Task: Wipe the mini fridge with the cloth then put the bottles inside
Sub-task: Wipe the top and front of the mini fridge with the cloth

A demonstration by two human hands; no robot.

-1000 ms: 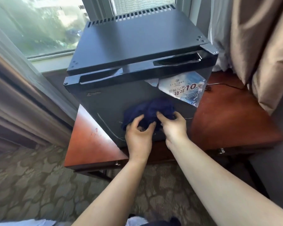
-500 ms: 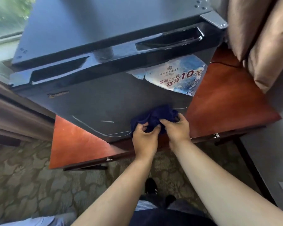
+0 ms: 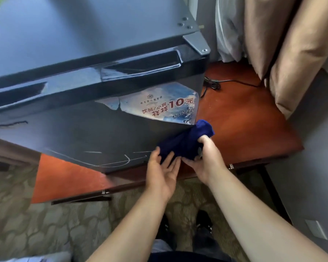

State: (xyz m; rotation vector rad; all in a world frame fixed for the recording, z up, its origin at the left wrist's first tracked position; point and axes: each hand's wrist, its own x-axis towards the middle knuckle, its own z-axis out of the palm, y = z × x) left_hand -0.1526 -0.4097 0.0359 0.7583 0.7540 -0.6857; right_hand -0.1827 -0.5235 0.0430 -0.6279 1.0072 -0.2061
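A dark mini fridge (image 3: pixel 80 129) stands on a reddish wooden table (image 3: pixel 240 125), its door shut and a torn paper sticker (image 3: pixel 159 106) on the door's upper right. A dark blue cloth (image 3: pixel 186 142) lies bunched against the door's lower right corner. My right hand (image 3: pixel 206 159) grips the cloth from the right side. My left hand (image 3: pixel 163 169) is palm up with fingers spread, its fingertips under the cloth's lower left edge. No bottles are in view.
Beige curtains (image 3: pixel 284 50) hang at the right, close to the fridge's side. A black power cable (image 3: pixel 225 82) lies on the table behind the fridge's right corner. Patterned carpet (image 3: pixel 36 224) covers the floor below the table's front edge.
The cloth has moved right along the door bottom to its lower right corner. My left hand has opened and loosened from the cloth. The camera has come closer and tilted down.
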